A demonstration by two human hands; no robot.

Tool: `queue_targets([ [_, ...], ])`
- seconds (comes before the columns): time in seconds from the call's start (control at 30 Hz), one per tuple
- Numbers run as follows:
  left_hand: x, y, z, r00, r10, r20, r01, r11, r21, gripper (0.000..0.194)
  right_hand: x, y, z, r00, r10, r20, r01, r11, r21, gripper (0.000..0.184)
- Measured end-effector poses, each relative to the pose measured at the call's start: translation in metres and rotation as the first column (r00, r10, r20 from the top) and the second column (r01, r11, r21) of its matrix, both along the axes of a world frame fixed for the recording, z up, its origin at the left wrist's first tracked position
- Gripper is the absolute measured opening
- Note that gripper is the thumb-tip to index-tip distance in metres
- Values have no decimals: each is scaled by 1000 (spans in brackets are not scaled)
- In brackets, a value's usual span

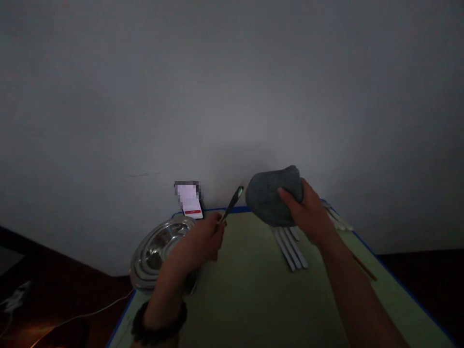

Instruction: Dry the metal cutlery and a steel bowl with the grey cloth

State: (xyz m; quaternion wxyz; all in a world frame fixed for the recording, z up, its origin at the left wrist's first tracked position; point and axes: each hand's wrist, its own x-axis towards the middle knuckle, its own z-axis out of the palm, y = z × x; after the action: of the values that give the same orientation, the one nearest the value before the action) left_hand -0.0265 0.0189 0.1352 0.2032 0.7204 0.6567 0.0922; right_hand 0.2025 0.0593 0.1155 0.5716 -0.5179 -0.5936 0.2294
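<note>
My left hand (pixel 208 237) is closed around one end of a slim shiny piece of metal cutlery (pixel 232 203). Its free end widens and points up and to the right; whether it is a spoon or a handle end, I cannot tell. In my right hand (pixel 310 210) a folded grey cloth (pixel 271 198) is gripped, thumb on the near face. The cloth is held above the table, just right of the cutlery piece and apart from it. Below the cloth lie several metal cutlery pieces (pixel 290 249) side by side, their far ends hidden behind it.
Nested steel bowls (pixel 139 270) stand at the table's left, partly behind my left arm. A lit phone (pixel 191 200) leans against the wall at the back. More utensils (pixel 339 220) and a brown stick (pixel 364 267) lie at the right. The green tabletop (pixel 246 299) has blue edges.
</note>
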Motion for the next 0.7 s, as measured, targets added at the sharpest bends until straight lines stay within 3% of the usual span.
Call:
queue_targets([
  [0.07,4,8,4,993,6,114,-20,993,120,37,-2,1,6,989,-138,-50,141,989,53,35],
  [0.13,6,15,1,978,4,208,-40,984,172,38,-5,4,3,974,-177,-143,184,982,42,37],
  [0.23,6,20,-4,955,-25,296,-31,983,180,38,-10,12,-10,915,-68,-398,47,997,-61,40],
  [0.3,6,20,-2,954,-13,298,-48,979,197,36,-13,19,-17,795,-6,-607,-97,986,-137,40],
  [0.37,7,19,2,956,17,294,-83,974,212,34,-17,23,-20,655,-24,-755,-181,966,-187,39],
  [0.47,6,16,7,965,12,261,-61,982,180,30,-23,27,-19,526,-85,-846,-181,961,-209,34],
  [0.6,1,16,4,979,17,205,-39,994,100,29,-24,30,-19,436,-193,-879,-52,970,-239,32],
  [0.7,-5,18,2,983,53,173,-76,989,128,29,-21,34,-19,354,-259,-899,3,961,-276,27],
])
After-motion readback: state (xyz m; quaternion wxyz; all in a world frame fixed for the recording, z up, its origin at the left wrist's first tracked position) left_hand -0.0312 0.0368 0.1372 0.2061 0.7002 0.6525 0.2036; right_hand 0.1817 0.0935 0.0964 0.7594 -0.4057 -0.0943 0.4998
